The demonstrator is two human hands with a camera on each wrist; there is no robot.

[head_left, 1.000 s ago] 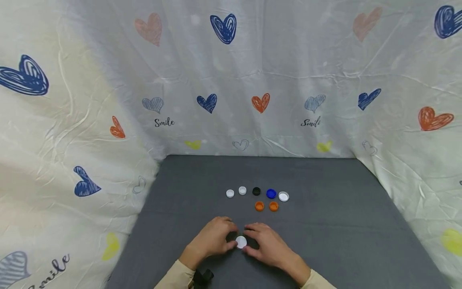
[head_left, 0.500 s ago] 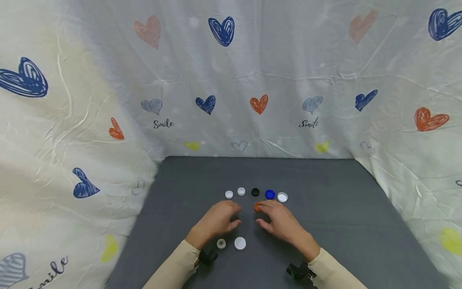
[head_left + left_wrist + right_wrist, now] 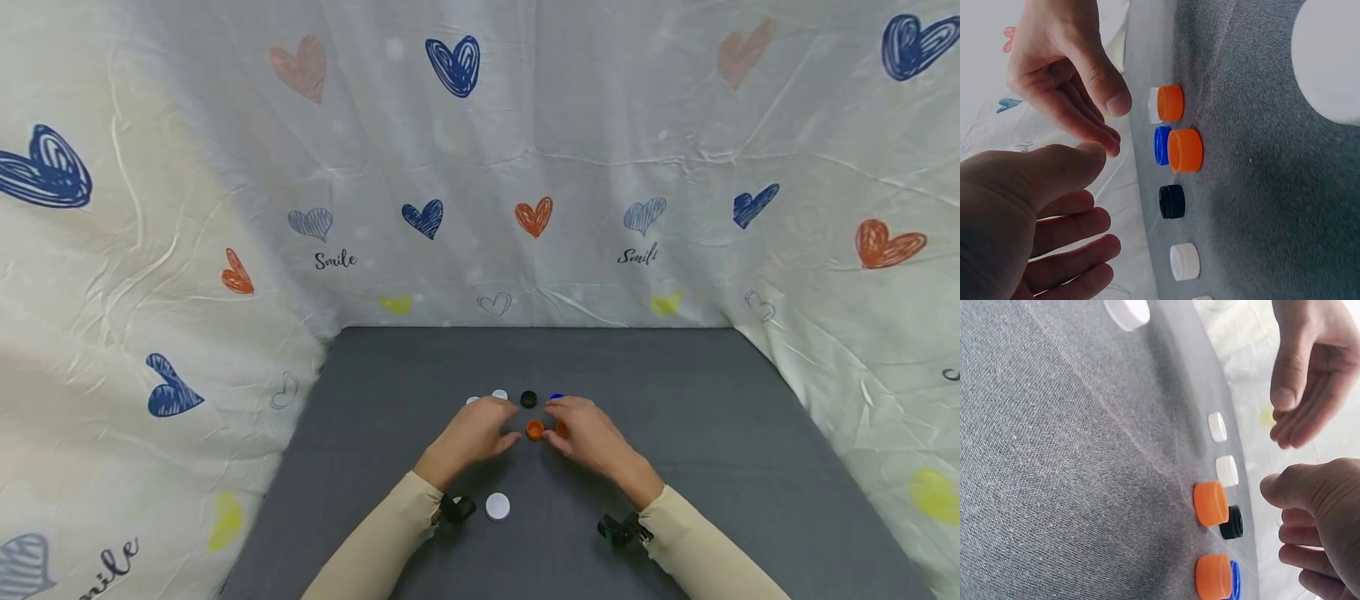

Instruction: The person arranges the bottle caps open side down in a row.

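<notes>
Several bottle caps lie on the grey cloth. My left hand (image 3: 480, 429) hovers near the back row, thumb and fingers apart with nothing between them. Beside it my right hand (image 3: 591, 435) is likewise relaxed above the caps and holds nothing. Between the hands sits an orange cap (image 3: 535, 430); a second orange cap (image 3: 1213, 577) is partly covered by my right hand in the head view. Behind them are a black cap (image 3: 528, 399), a blue cap (image 3: 1161, 145) and white caps (image 3: 1227, 471). A larger white cap (image 3: 498, 506) lies nearer to me.
The grey cloth (image 3: 675, 375) covers the table and reaches back to a white curtain (image 3: 585, 108) printed with hearts. Black wrist cameras (image 3: 621, 528) are strapped at both sleeves. The left one mostly hides a small cap in the head view.
Both hands have left the larger white cap and moved forward to the rows of caps. The small greyish cap beside it, seen half a second ago, is now mostly behind my left wrist.
</notes>
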